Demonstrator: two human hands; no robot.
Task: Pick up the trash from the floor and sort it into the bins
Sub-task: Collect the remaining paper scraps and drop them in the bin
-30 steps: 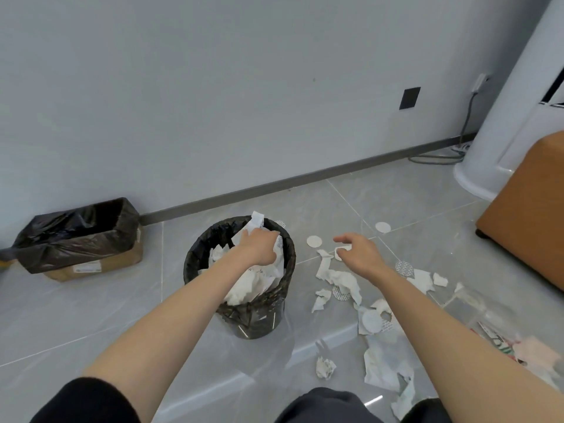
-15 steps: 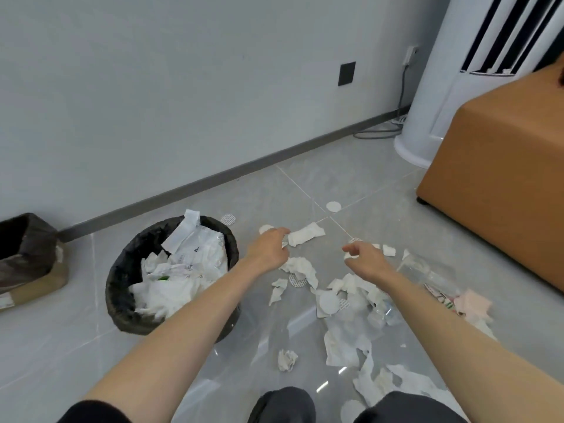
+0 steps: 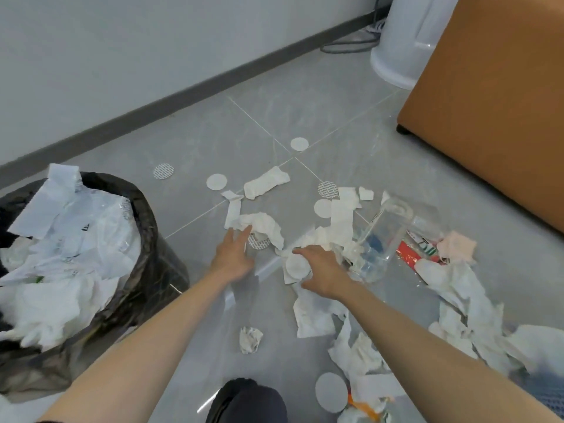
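A round black-lined bin [image 3: 155,270] at the left is heaped with white paper. White tissues, paper strips and round pads lie scattered over the grey floor. My left hand [image 3: 233,256] reaches flat and open, its fingertips at a crumpled tissue [image 3: 262,225]. My right hand [image 3: 320,270] rests low on a pile of white scraps with a round pad [image 3: 296,265] under its fingers; whether it grips them cannot be told. A clear plastic bottle [image 3: 378,239] lies just right of that hand.
An orange-brown seat [image 3: 494,102] blocks the right side, with a white round appliance base [image 3: 396,59] and cables behind it by the wall. Red and green wrappers [image 3: 418,248] and more tissue [image 3: 464,303] lie to the right. A small paper ball [image 3: 250,338] sits near my knee [image 3: 247,401].
The view has tilted down and shifted right; the bin now sits at the left edge. My left hand left the bin and both hands dropped to the trash on the floor.
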